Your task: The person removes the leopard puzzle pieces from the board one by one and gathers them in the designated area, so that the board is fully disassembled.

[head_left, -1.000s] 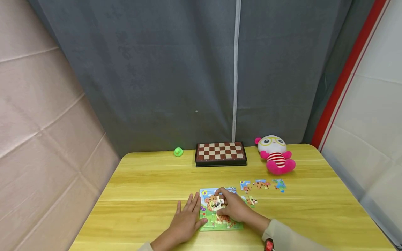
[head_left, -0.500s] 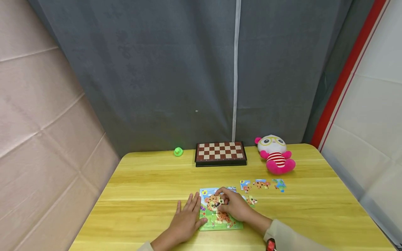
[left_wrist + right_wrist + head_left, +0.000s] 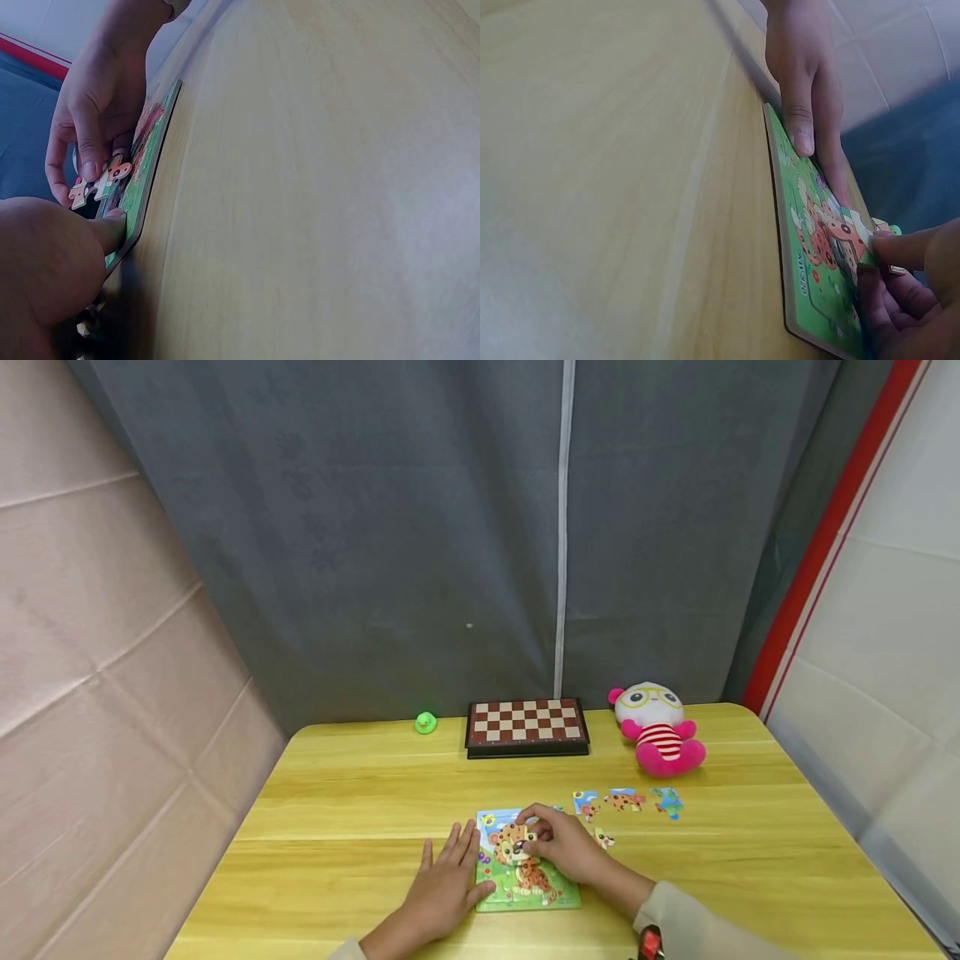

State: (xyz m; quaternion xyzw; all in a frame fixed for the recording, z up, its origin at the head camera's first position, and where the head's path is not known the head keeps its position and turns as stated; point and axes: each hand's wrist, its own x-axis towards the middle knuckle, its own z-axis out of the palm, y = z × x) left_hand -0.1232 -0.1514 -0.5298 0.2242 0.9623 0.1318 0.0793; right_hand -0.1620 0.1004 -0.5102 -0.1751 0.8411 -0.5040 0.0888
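Note:
A jigsaw puzzle board (image 3: 525, 903) with a spotted cub picture lies near the table's front. My left hand (image 3: 444, 887) lies flat with fingers spread along the board's left edge; its thumb (image 3: 112, 227) rests on the board. Above the picture, my right hand (image 3: 568, 843) pinches a jigsaw piece (image 3: 853, 238) between thumb and fingers. That piece (image 3: 96, 186) is tilted and raised over the board in the left wrist view. In the head view, the right fingers hide most of it and the board's upper right part.
Several loose jigsaw pieces (image 3: 625, 800) lie right of the board, one (image 3: 603, 838) partly behind the right hand. Farther back are a green toy duck (image 3: 426, 723), a chessboard box (image 3: 528, 728) and a pink plush panda (image 3: 660, 732). A grey curtain (image 3: 375, 568) hangs behind the table.
My right hand has shifted slightly right with the piece, covering more of the loose piece beside the board. The held piece has turned and shows less. My left hand has stayed put.

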